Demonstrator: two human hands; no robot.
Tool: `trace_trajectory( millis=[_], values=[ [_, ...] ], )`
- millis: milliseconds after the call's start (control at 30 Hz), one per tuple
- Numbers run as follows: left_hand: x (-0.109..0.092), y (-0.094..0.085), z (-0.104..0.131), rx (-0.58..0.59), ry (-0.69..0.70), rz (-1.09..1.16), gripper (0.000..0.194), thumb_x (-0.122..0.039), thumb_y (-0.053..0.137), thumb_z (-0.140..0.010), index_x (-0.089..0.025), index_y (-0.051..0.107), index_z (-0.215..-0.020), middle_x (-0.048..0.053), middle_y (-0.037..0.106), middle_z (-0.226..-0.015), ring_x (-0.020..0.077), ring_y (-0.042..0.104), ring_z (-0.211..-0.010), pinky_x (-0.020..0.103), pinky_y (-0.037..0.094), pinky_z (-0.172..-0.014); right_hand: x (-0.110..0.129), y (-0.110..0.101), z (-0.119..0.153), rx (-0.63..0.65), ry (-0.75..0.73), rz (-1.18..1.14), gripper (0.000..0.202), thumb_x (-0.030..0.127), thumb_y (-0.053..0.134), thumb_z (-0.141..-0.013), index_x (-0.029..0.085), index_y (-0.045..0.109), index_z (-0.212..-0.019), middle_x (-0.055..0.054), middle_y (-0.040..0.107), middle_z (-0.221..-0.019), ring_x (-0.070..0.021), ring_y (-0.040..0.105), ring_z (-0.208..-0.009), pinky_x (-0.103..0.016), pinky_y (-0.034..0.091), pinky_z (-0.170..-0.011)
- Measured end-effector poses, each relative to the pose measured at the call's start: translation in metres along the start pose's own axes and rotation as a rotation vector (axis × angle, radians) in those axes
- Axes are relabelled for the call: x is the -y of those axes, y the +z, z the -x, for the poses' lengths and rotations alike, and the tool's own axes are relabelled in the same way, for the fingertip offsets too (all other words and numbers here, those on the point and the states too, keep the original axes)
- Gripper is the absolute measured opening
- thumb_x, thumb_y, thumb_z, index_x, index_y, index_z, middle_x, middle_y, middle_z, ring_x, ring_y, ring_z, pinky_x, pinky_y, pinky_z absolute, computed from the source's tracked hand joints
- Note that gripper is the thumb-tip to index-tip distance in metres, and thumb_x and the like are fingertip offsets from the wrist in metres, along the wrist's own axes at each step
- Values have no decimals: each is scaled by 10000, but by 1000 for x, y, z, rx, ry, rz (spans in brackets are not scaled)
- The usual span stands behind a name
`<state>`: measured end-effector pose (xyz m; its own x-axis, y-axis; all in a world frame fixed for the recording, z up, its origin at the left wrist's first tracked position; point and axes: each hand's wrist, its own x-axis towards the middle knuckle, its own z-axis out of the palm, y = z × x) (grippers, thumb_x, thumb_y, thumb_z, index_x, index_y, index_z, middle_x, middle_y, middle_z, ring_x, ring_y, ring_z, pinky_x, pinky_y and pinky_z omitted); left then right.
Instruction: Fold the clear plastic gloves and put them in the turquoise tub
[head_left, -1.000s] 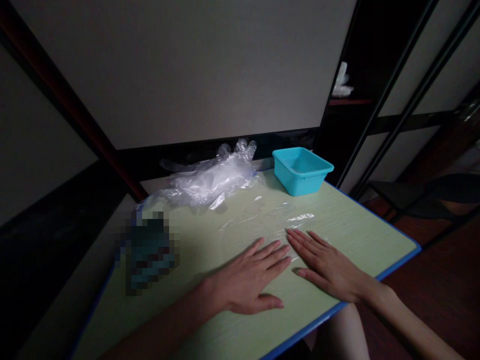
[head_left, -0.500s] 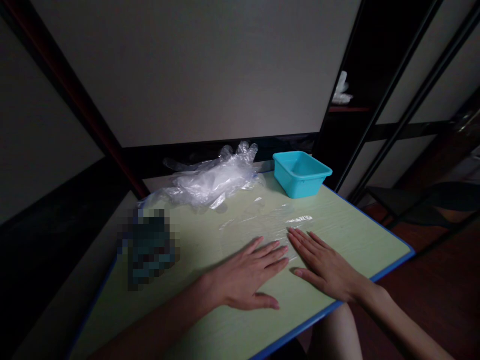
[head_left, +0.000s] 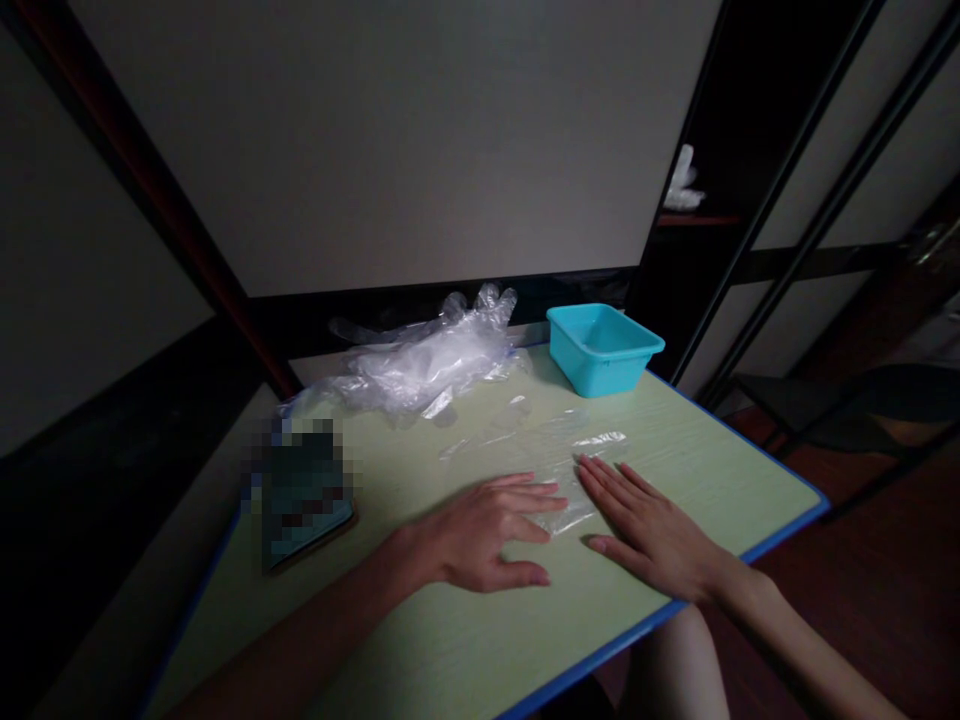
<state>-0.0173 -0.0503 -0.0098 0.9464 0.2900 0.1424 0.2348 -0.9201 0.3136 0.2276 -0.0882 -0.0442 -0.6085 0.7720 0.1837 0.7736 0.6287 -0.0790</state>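
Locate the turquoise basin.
Head view: the basin is near the far edge of the table, right of the heaped plastic gloves, beyond the right hand.

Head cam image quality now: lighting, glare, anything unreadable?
Head view: dim overall, near-black in the cabinet opening; glare streaks on the flat clear plastic and crumpled plastic pile; pixelation masks most of the dark item on the table.

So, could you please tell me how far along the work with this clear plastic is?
One clear plastic piece already lies spread on the table. The left hand and right hand are at its near end, seemingly smoothing it. Creases show in it, so some flattening may be left; the plastic pile behind lies bunched and untouched.
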Motion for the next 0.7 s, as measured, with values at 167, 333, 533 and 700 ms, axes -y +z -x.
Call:
trace_trajectory(
  millis=[167,333,533,700],
  values=[
    [9,6,0,-42,-178,-90,443,-375,381,-868,-191,355,-1270,44,285,-1373,150,223,-1266,343,170,-1039,0,-1,0,-2,13,-10,690,470,348,-848,171,5,-1366,-90,102,-1407,-237,129,-1276,-450,189,-1029],
    [27,10,6,-65,-319,-225,446,-387,348,-876,-189,331,-1276,49,236,-1394,166,160,-1284,359,115,-1044,1,-3,2,-13,51,-80,689,453,363,-847,181,4,-1368,-75,90,-1413,-236,112,-1281,-464,173,-1031],
    [39,15,12,-64,-408,-238,470,-431,283,-886,-192,294,-1290,67,233,-1394,169,165,-1282,374,118,-1032,-9,-18,-22,11,44,-205,527,423,314,-876,221,196,-1348,-37,215,-1397,-200,198,-1270,-434,216,-1030],
    [35,15,11,-50,-390,-228,471,-442,291,-880,-197,304,-1283,62,217,-1400,171,126,-1290,369,109,-1031,-32,-19,-90,-2,15,-266,465,455,293,-874,183,465,-1210,-71,430,-1286,-204,375,-1187,-387,327,-974]
  ],
)
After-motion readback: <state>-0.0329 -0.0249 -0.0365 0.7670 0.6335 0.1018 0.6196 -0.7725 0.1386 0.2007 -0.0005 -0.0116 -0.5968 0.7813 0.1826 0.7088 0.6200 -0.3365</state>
